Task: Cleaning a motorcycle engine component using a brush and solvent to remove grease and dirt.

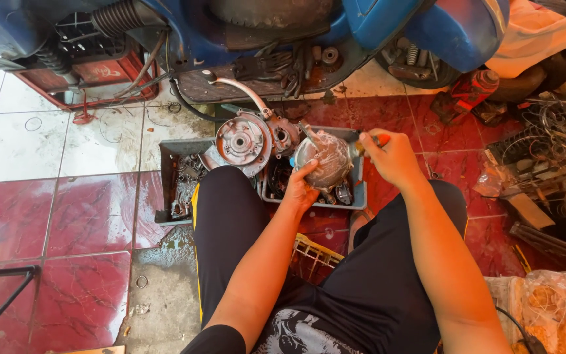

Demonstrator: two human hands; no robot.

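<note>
Left hand (pixel 299 189): fingers curled under a grimy grey engine casing (pixel 325 159), gripping it over the right half of a grey plastic tray (pixel 360 190). Right hand (pixel 393 157): fist closed on a slim tool (pixel 367 141), only its orange-tipped end showing; its kind cannot be told. Round engine cover (pixel 244 139) at the tray's left end. Tray contents dark, indistinct. Blue scooter (pixel 388 26) cut off at top.

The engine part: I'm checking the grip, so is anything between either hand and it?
Nothing visible. The left hand cups the engine part directly from below; the right hand holds a tool against its right side, over the grey tray.
</note>
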